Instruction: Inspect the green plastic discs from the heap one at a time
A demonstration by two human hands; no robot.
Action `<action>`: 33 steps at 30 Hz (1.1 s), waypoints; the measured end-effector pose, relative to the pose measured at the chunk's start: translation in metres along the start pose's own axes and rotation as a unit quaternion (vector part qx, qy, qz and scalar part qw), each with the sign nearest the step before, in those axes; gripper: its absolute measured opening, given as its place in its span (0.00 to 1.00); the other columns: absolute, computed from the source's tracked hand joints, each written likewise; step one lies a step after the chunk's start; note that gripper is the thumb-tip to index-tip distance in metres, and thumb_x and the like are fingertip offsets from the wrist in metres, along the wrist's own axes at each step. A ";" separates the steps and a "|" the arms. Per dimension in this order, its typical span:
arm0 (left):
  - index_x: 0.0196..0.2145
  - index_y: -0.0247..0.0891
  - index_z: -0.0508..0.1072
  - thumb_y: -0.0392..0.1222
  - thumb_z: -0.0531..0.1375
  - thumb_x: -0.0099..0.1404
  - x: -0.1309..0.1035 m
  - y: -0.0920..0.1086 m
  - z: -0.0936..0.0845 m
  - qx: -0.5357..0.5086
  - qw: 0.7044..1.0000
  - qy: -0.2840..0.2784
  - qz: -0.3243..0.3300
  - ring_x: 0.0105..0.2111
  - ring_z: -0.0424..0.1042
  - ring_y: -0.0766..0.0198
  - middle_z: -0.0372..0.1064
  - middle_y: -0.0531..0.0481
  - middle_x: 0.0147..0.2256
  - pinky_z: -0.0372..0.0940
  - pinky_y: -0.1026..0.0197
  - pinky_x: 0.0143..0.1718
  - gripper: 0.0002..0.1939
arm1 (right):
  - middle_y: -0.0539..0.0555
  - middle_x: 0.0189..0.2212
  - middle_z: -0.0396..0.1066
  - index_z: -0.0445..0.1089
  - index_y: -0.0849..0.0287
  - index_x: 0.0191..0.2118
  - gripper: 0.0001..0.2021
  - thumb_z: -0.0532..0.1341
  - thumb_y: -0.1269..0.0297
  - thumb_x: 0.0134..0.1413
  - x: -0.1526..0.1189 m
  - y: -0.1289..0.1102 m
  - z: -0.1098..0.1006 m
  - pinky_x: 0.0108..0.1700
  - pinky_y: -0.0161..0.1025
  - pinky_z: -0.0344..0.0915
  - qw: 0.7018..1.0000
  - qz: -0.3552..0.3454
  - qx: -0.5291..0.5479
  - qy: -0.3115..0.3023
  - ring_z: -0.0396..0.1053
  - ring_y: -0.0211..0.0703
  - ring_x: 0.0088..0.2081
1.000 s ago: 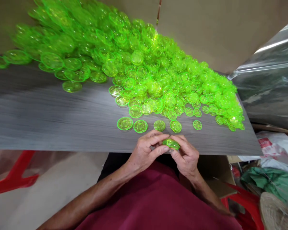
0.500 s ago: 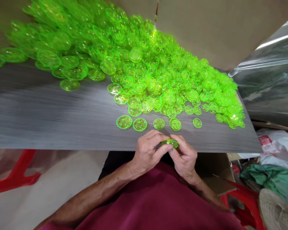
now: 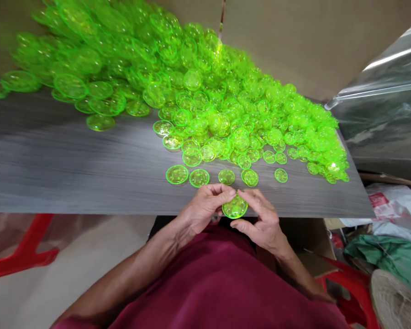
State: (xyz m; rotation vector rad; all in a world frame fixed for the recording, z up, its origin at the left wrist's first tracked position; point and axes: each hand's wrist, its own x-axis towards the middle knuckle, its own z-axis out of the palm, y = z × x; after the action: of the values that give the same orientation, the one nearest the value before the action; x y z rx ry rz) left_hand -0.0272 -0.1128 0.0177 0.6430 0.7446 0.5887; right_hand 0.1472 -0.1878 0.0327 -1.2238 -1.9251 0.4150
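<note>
Between my hands, at the table's front edge, is a clear neon-green round plastic disc [image 3: 234, 207], its broad face tilted up toward me. My left hand [image 3: 205, 204] pinches it at the upper left rim, thumb on top. The fingers behind it are partly hidden. My right hand [image 3: 262, 219] has its thumb spread away below the disc, while the index fingertip reaches the upper right rim. Just beyond my hands, a loose row of similar discs lies flat, among them one green disc [image 3: 226, 177] and another green disc [image 3: 250, 177].
A large heap of green discs [image 3: 198, 100] spreads over the grey wood-grain table [image 3: 71, 173] against a brown backing. Clear plastic sheeting [image 3: 390, 100] hangs at right. Red stools [image 3: 23, 246] stand below at both sides. Bags [image 3: 397, 210] and a green cloth [image 3: 380, 256] lie lower right.
The disc has turned from nearly edge-on to face up. My right thumb has come away from it and dropped lower. My left thumb now lies on its upper rim.
</note>
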 end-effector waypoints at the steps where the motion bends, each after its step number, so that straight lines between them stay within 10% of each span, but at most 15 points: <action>1: 0.24 0.36 0.75 0.56 0.79 0.43 0.001 -0.001 0.000 -0.011 1.000 -0.002 -0.013 0.18 0.62 0.73 0.68 0.56 0.20 0.55 0.69 0.19 0.24 | 0.60 0.56 0.74 0.65 0.48 0.67 0.32 0.70 0.60 0.60 0.000 0.001 0.000 0.54 0.50 0.76 1.000 -0.017 -0.008 0.004 0.75 0.51 0.55; 15: 0.40 0.37 0.83 0.51 0.79 0.50 -0.017 -0.022 0.007 -0.140 0.990 -0.014 0.000 0.31 0.76 0.68 0.80 0.49 0.35 0.73 0.65 0.37 0.23 | 0.58 0.46 0.77 0.74 0.51 0.57 0.19 0.67 0.68 0.61 -0.002 0.006 0.006 0.44 0.43 0.78 0.993 -0.045 -0.066 0.088 0.78 0.46 0.43; 33: 0.30 0.33 0.82 0.51 0.82 0.34 -0.015 -0.019 0.007 -0.145 0.987 0.058 -0.029 0.28 0.78 0.66 0.80 0.51 0.29 0.77 0.63 0.33 0.28 | 0.56 0.41 0.78 0.81 0.53 0.47 0.09 0.67 0.60 0.64 0.000 0.009 -0.006 0.45 0.42 0.75 0.991 0.064 0.118 0.017 0.77 0.43 0.42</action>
State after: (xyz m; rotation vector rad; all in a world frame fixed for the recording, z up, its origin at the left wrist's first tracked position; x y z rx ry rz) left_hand -0.0260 -0.1374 0.0140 0.3196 0.7649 0.6697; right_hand 0.1568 -0.1843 0.0311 -1.1935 -1.7184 0.6655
